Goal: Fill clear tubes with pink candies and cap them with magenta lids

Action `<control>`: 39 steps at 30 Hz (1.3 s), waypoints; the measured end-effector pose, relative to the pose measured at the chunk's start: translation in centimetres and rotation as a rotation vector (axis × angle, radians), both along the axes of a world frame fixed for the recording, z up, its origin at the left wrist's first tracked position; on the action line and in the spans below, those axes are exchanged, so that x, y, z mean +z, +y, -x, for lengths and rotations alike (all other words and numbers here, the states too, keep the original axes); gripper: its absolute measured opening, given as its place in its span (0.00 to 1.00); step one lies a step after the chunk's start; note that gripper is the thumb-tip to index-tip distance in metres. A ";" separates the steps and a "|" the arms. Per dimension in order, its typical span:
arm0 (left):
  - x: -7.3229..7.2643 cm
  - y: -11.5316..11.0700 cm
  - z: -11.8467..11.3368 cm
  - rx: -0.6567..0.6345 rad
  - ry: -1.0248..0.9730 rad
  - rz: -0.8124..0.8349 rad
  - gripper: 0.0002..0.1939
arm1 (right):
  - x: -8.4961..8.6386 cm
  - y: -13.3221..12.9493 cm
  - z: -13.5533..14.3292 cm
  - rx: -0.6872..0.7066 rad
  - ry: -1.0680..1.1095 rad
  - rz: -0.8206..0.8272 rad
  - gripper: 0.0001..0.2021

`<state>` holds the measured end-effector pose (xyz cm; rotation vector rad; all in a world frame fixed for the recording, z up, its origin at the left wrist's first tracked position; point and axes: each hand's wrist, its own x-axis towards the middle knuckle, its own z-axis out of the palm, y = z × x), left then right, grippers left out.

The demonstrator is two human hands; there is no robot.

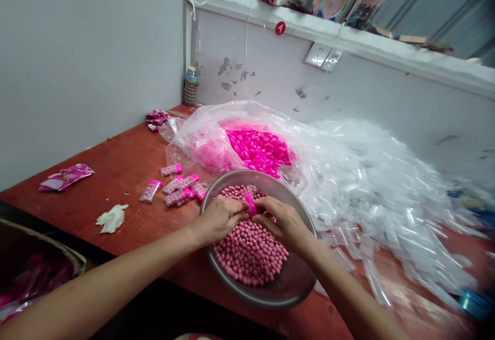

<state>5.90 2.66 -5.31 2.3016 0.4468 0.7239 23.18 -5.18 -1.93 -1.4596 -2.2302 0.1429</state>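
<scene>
My left hand (222, 217) and my right hand (285, 221) meet above a grey metal bowl (299, 283). Between their fingertips is a bright pink plastic cap (250, 204), pinched from both sides. Whether a clear container is attached to it, I cannot make out. Small round pink beads (249, 257) fill much of the bowl beneath my hands. Behind the bowl, many pink caps (259, 149) lie in an open clear plastic bag (201, 123). To the left, several filled containers with pink caps (181, 189) rest on the table.
Empty clear containers (371, 185) are heaped on the right of the red table (127, 165). Pink printed packets (66, 176) and a crumpled white scrap (112, 219) lie to the left. A cardboard box (42, 244) stands at lower left; a bottle (191, 86) is in the corner.
</scene>
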 end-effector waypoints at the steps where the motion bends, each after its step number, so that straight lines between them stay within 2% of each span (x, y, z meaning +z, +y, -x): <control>1: 0.2 0.0 -0.1 -0.033 0.001 0.041 0.08 | 0.7 0.1 0.0 0.025 -0.056 -0.002 0.20; 3: 0.4 0.0 -0.2 -0.087 -0.010 0.103 0.08 | 2.4 0.4 0.2 0.126 -0.195 -0.009 0.29; 5: 0.4 0.1 -0.2 -0.085 -0.031 0.172 0.08 | 3.7 0.8 0.3 0.220 -0.307 -0.017 0.29; 7: 0.3 0.4 -0.2 -0.039 -0.068 0.281 0.09 | 4.2 1.1 0.3 0.196 -0.360 -0.052 0.25; 10: 0.3 0.8 -0.1 0.014 -0.151 0.437 0.10 | 3.1 1.0 0.1 0.034 -0.346 -0.146 0.22; 15: 0.2 1.1 -0.3 0.042 -0.245 0.593 0.11 | -0.4 0.4 1.8 -0.210 -0.288 -0.211 0.33; 18: 0.0 1.1 -0.5 0.069 -0.278 0.650 0.10 | -1.7 0.7 3.4 -0.302 -0.260 -0.264 0.36; 24: -0.2 1.3 -0.6 0.046 -0.320 0.772 0.10 | -2.8 1.5 3.8 -0.301 -0.236 -0.368 0.33; 29: 0.1 1.1 -0.4 0.020 -0.319 0.811 0.10 | -2.3 1.2 3.6 -0.241 -0.184 -0.241 0.37; 32: 0.8 1.7 0.6 0.119 -0.314 0.804 0.14 | -1.1 1.5 2.1 -0.169 -0.095 -0.122 0.47; 33: 1.0 2.2 1.2 0.172 -0.312 0.805 0.16 | -0.6 1.7 1.1 -0.184 -0.041 -0.096 0.46; 34: 1.1 3.0 2.0 0.234 -0.315 0.804 0.18 | -0.2 2.0 -0.1 -0.227 0.022 -0.076 0.42; 36: 1.1 4.9 3.8 0.405 -0.327 0.750 0.23 | 0.5 2.7 -2.5 -0.359 0.124 -0.025 0.25; 37: 0.9 6.1 4.9 0.512 -0.321 0.683 0.24 | 0.6 3.0 -3.6 -0.403 0.129 0.019 0.17; 39: 0.3 8.2 6.9 0.686 -0.217 0.505 0.23 | 0.3 3.7 -5.1 -0.394 0.060 0.155 0.08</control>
